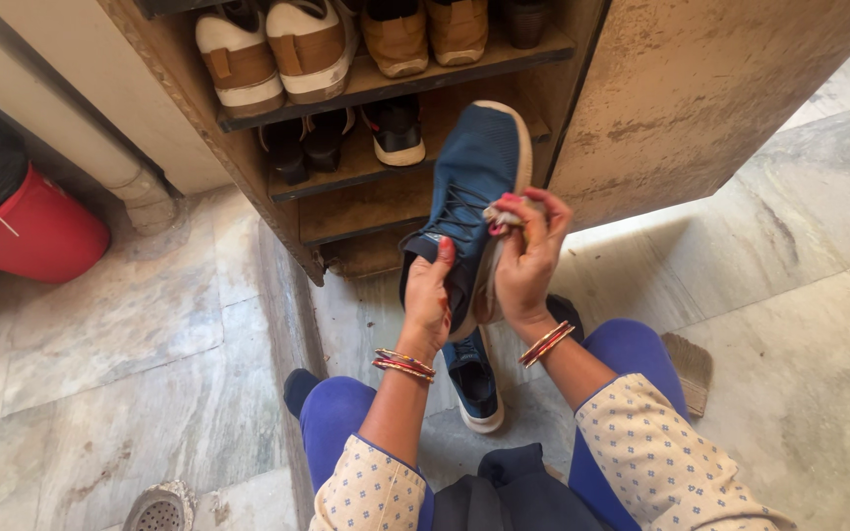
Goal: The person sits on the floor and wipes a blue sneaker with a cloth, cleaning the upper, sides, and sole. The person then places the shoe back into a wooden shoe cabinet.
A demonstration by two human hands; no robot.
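I hold a dark blue sneaker (472, 172) with a cream sole upright in front of me, toe pointing up. My left hand (428, 300) grips its heel end from below. My right hand (528, 254) is closed on a small crumpled cloth (506, 214) pressed against the sneaker's sole edge. The matching blue sneaker (474, 379) lies on the floor between my knees. Both wrists wear red and gold bangles.
An open wooden shoe cabinet (268, 147) stands ahead, its shelves holding several shoes, its door (700, 88) swung out to the right. A red bucket (36, 231) sits at the left, a floor drain (159, 509) at bottom left, a brush (691, 366) by my right knee.
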